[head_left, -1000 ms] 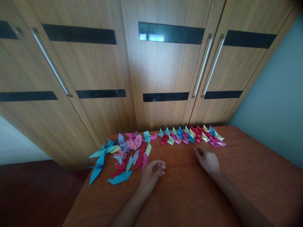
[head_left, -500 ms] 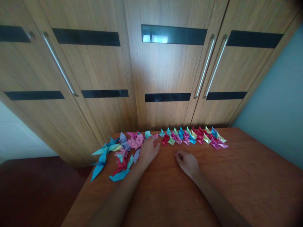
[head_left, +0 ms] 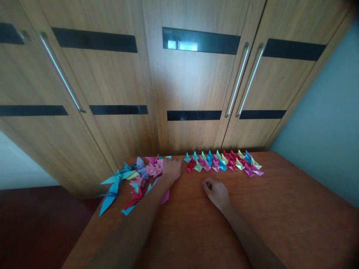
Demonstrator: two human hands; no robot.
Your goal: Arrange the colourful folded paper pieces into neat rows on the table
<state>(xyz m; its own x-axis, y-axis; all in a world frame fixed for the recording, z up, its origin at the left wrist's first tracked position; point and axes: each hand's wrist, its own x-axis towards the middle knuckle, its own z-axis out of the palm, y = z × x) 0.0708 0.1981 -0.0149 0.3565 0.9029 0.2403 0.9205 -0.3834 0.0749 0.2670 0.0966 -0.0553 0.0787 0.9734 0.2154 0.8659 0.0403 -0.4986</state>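
Observation:
My left hand [head_left: 172,172] is at the right edge of a loose group of folded paper cranes. Its fingers are closed and curled down beside a light blue paper piece [head_left: 168,158]; what they hold, if anything, is hidden. Pink [head_left: 154,168], red [head_left: 135,197] and blue [head_left: 110,198] cranes lie left of my left arm, and a magenta piece [head_left: 166,197] shows at the forearm's right side. My right hand [head_left: 218,193] rests on the table in a loose fist with nothing visible in it, below rows of small upright folded papers [head_left: 215,164].
The brown wooden table [head_left: 190,224] reaches back to a wooden wardrobe [head_left: 193,82] with long metal handles. A pale blue wall [head_left: 322,123] stands on the right. Dark red floor [head_left: 42,224] shows beyond the table's left edge.
The pink piece by my left fingertips is gone from there, and a magenta piece now shows beside the forearm. My left hand now partly covers the light blue piece. The view has shifted slightly.

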